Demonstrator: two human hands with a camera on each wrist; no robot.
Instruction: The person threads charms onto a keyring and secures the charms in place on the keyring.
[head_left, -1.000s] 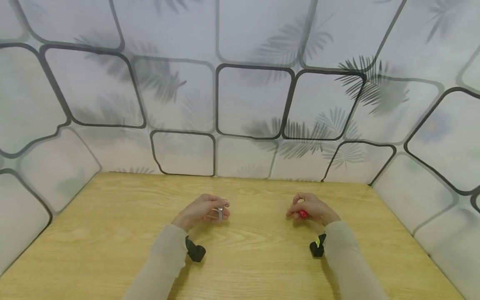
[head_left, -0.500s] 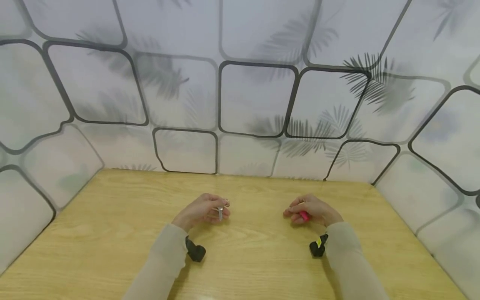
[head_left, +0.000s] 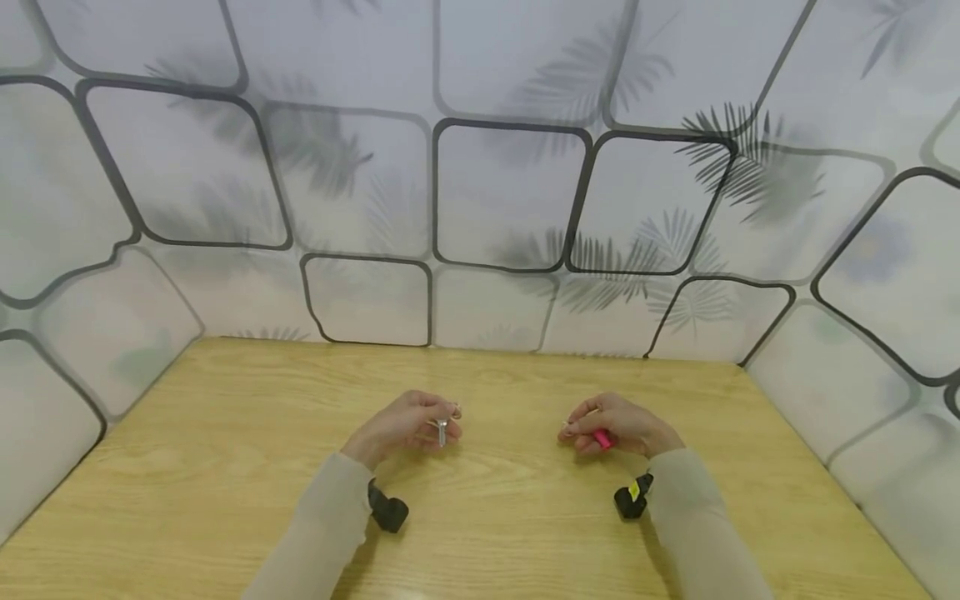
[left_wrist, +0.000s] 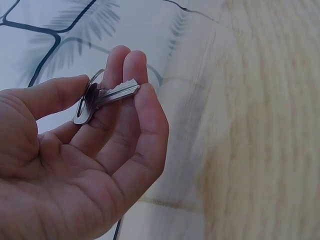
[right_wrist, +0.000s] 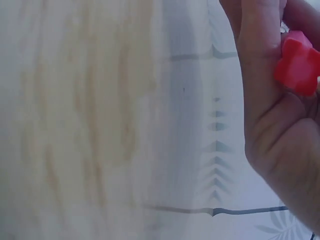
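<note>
My left hand holds a silver key above the table. In the left wrist view, the thumb pinches the key's head near a thin metal ring, and the toothed blade points toward the curled fingers. My right hand, to the right and apart from the left, holds a pinkish-red star-shaped trinket. Its lobed end shows against the palm in the right wrist view. Something small and shiny shows at the right fingertips, too small to name; the fingers partly hide the trinket.
Both hands are over a light wood table. Behind it and at both sides stand pale walls with dark outlined shapes and leaf prints. A black wrist camera sits on the left wrist, another camera on the right.
My right hand has shifted slightly left, closer to the left hand, with the pinkish-red trinket tilting in its grip. The left hand keeps the key nearly in place.
</note>
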